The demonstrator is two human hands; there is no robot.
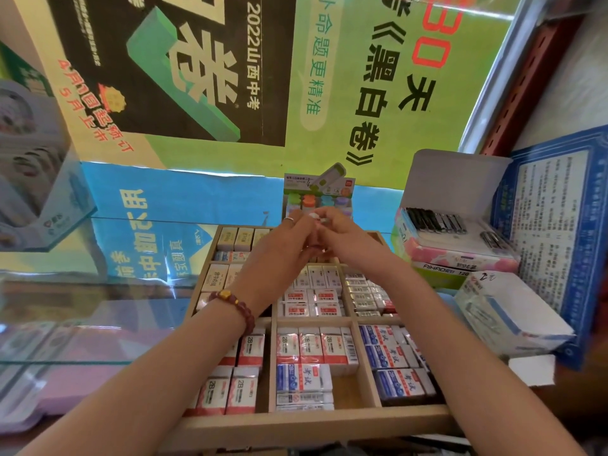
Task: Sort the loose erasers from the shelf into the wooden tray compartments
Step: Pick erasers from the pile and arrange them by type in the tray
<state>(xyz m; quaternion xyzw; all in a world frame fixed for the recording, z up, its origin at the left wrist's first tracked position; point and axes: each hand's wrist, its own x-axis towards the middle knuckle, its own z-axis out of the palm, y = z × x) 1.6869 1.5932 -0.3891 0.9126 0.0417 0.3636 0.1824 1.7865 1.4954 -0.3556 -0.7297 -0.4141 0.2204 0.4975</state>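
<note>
head view: my left hand (279,240) and right hand (343,230) meet fingertip to fingertip, both pinching a small pale eraser (315,217) above the far row of the wooden tray (312,421); fingers hide it, so i cannot tell its long axis or heading.

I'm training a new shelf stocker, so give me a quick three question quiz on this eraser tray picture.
1. True or false: the left hand and right hand meet above the far end of the wooden tray.
2. Which wrist wears the bead bracelet? A left, B right, C neither.
3. Fill in: the erasers in the near right compartment have ___ and white wrappers.
Key: 1 true; 2 A; 3 blue.
</note>
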